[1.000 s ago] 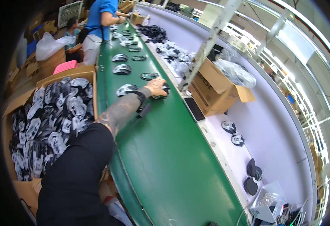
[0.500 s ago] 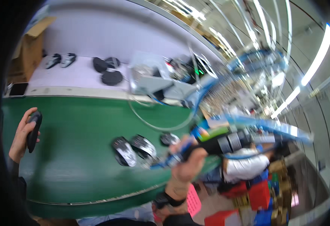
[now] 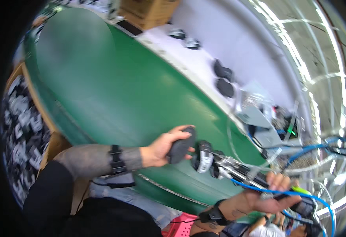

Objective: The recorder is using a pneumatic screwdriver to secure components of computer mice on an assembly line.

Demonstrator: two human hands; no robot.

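My left hand [image 3: 159, 151] grips a dark oval piece [image 3: 181, 147], flat-faced and about palm size, above the green work surface. Just to its right lies a black-and-white rounded part [image 3: 204, 157], shaped like a computer mouse. Part of another dark one [image 3: 215, 169] shows beside it, mostly covered by the tool's tip. My right hand [image 3: 265, 197] is closed round a long black-and-silver power tool [image 3: 256, 179] with a blue hose, whose front end points left toward these parts. Blur hides the tool's exact kind.
A green conveyor-like surface [image 3: 114, 102] curves across the view. Along its far side a white ledge [image 3: 173, 59] carries dark oval pieces [image 3: 224, 87], grey bins [image 3: 256, 117] and a cardboard box [image 3: 147, 14]. Lower left stands a carton of black-and-white parts [image 3: 23, 126]. Hoses [image 3: 319, 148] hang at right.
The view has swung, so the surface now runs diagonally. My left hand, still holding the dark piece, has come from the far left to beside the black-and-white parts and the tool.
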